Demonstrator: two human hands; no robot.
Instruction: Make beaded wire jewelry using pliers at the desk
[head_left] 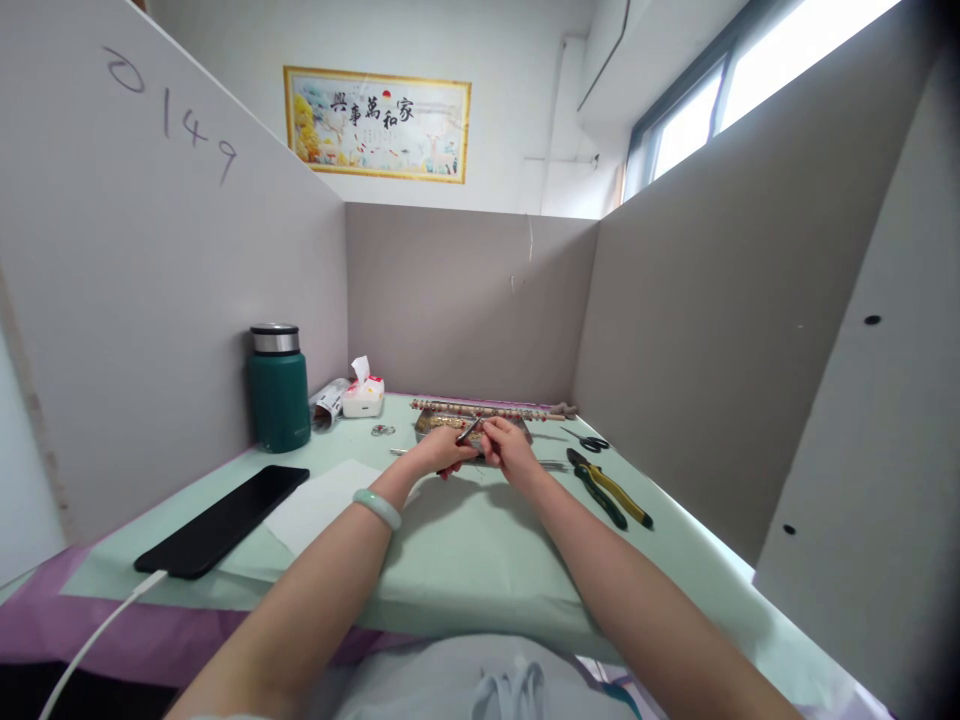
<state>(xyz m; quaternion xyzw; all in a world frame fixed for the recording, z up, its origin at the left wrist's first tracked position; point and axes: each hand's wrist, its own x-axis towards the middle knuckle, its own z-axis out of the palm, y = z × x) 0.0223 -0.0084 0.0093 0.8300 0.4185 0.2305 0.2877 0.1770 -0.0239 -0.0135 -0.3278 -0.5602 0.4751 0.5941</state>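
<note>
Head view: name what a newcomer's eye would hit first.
Mid-table, the left hand and right hand meet, both pinching a thin dark tool. A green flask stands back left, a black phone lies front left, and yellow-handled pliers lie to the right.

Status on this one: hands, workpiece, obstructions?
Both hands meeting: left hand and right hand on a thin dark rod. Just beyond, a tray. To the right, pliers, apart.
</note>
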